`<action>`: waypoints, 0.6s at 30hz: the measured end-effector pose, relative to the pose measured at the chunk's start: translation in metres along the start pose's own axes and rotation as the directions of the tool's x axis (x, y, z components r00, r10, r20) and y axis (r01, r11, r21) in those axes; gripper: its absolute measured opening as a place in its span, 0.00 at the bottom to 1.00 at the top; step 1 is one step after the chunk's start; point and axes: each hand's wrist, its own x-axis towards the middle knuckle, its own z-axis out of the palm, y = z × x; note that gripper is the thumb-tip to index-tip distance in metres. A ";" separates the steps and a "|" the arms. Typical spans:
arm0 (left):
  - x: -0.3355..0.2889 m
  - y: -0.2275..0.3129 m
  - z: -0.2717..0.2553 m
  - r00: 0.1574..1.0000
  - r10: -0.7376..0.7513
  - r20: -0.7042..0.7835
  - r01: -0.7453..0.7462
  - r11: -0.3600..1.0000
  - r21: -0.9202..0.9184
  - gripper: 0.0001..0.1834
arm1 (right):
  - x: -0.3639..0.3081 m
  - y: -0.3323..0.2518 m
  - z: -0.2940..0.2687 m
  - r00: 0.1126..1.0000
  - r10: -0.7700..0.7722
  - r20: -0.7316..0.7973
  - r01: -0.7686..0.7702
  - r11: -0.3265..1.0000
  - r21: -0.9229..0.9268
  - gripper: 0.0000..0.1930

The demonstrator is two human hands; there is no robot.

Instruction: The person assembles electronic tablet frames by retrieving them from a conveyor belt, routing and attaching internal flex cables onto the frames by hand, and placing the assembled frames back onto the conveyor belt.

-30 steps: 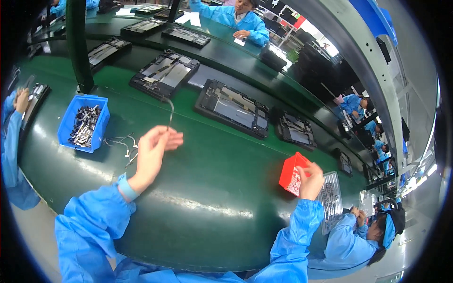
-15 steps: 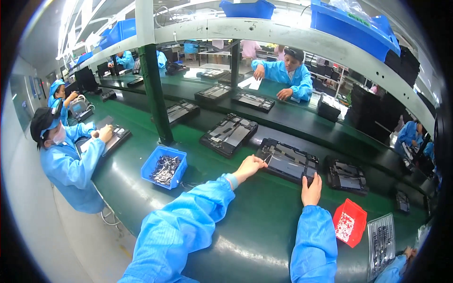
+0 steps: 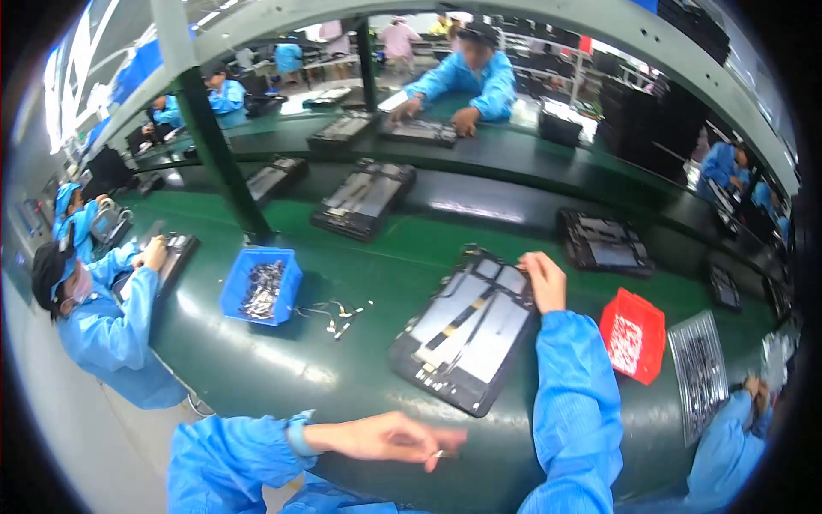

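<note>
An opened tablet (image 3: 467, 330), its silver battery panels and dark flat cables showing, lies tilted on the green bench in front of me. My right hand (image 3: 545, 281) grips its upper right edge with bent fingers. Down near the bench's front edge, my left hand (image 3: 385, 439) is apart from the tablet and partly smeared by motion. A small pale thing shows at its closed fingertips, too small and blurred to name. Left of the tablet, several small loose cables (image 3: 338, 319) lie beside a blue bin (image 3: 297, 287) of similar small parts.
A red bin (image 3: 655, 330) with small white pieces and a clear tray (image 3: 685, 368) of parts stand at right. More opened tablets (image 3: 364, 201) lie farther back by a green post (image 3: 224, 158). Co-workers in blue sit at left, across the bench and at lower right.
The tablet has come nearer and turned, with my right hand still on its edge. My left hand has drawn back from it toward the front edge. The view has shifted.
</note>
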 end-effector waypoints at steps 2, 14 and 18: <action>-0.014 0.018 -0.008 0.995 0.012 0.101 -0.015 0.999 0.033 0.07 | -0.010 -0.009 0.005 0.998 0.056 0.018 -0.056 0.998 -0.009 0.16; -0.008 -0.025 -0.010 0.910 0.195 -0.366 0.002 0.880 0.474 0.05 | -0.109 -0.060 0.013 0.942 0.321 -0.094 -0.254 0.870 0.423 0.33; -0.048 -0.006 0.027 0.883 0.086 -0.461 0.141 0.889 0.435 0.05 | -0.157 -0.079 0.005 0.937 0.349 -0.018 -0.321 0.879 0.352 0.29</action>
